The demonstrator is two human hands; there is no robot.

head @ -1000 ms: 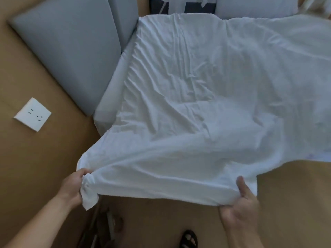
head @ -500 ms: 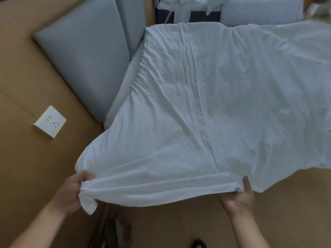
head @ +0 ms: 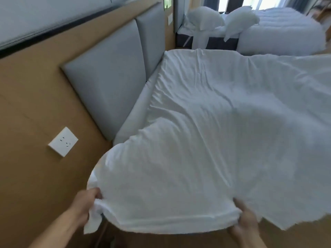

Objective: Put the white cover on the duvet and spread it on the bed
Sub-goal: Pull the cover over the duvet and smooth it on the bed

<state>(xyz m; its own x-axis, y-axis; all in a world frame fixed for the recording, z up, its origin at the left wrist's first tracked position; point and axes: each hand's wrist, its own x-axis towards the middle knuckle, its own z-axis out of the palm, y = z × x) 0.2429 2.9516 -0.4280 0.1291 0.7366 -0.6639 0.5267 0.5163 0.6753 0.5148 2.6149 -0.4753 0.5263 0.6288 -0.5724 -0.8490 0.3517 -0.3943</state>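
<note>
1. Your left hand (head: 86, 203) has its fingers curled tight round a bunched corner of the white cover (head: 197, 140). A tail of cloth hangs below the fist.
2. Your right hand (head: 245, 222) grips the same near edge further along. It is blurred, so finger detail can't be told.
3. The hands are well apart on one edge. I judge this holds the edge taut so the cloth goes out flat instead of landing in a heap.
4. The near part is held up off the bed (head: 132, 119) and puffed with air. The far part lies on the mattress, just beside the grey headboard (head: 111, 86).
5. The cover is plain white and thin-looking, with long creases running away from you. Its right side is motion-blurred and overhangs the bed's side.
6. I can't tell whether the duvet is inside it.
7. I judge this to be the spreading stage, with the near edge not yet laid down.
</note>
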